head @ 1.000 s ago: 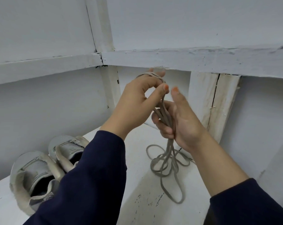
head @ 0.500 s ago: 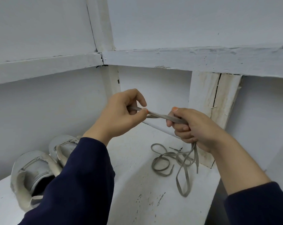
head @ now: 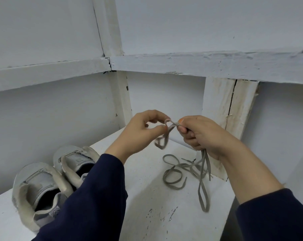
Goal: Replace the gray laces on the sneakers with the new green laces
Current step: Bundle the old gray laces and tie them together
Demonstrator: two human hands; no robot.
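Now fingers (head: 162, 129) closer — gray laces (head: 204, 160) slack.

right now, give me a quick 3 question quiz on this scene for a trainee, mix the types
1. True or false: the laces lie on top of the sneakers.
2. Which hand grips the bunch whose loops hang down to the shelf? A) left hand B) right hand C) neither
3. Fill in: from the person's view, the sneakers stand to the ___ of the laces.

Key: 1 false, the laces are in both hands and on the bare shelf, apart from the sneakers. 2 B, while the left hand pinches the top end. 3 left.
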